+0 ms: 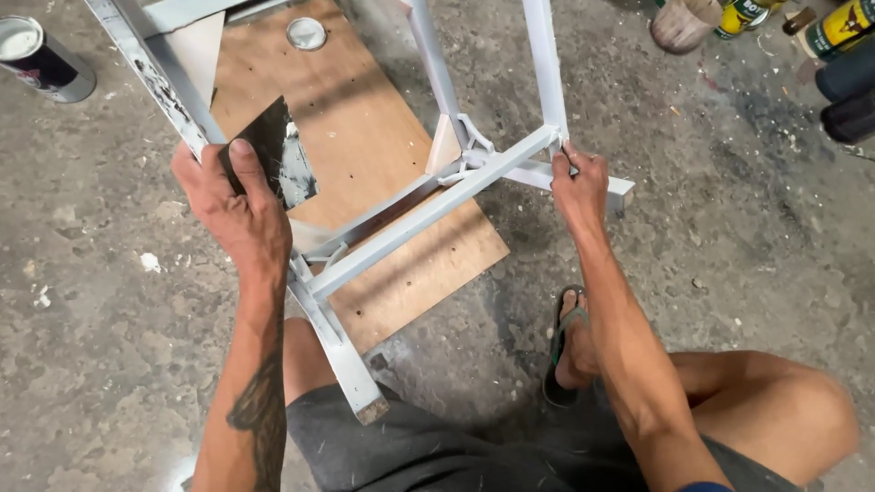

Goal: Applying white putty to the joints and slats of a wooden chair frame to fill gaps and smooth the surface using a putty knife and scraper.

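Frame: grey-painted metal frame point(437, 196) lies tipped on a plywood board point(365, 118), which keeps it off the concrete floor point(729, 228) and brings its bars up toward the squatting person.
Left hand: left hand point(239, 205) presses a dark sheet of sandpaper point(278, 150) against the frame's left bar, thumb on top and fingers curled shut around sheet and bar.
Right hand: right hand point(576, 182) is closed on the frame's right corner joint, apparently bracing it so it does not shift.
Foot: sandalled foot point(570, 351) sits just below the frame, near the right forearm.
Cans: dark can point(41, 59) with a pale lid stands upper left, contents hidden; several tins point(843, 27) cluster upper right, too cropped to tell what they hold.
Lid: round metal lid point(306, 33) rests on the board's far end.
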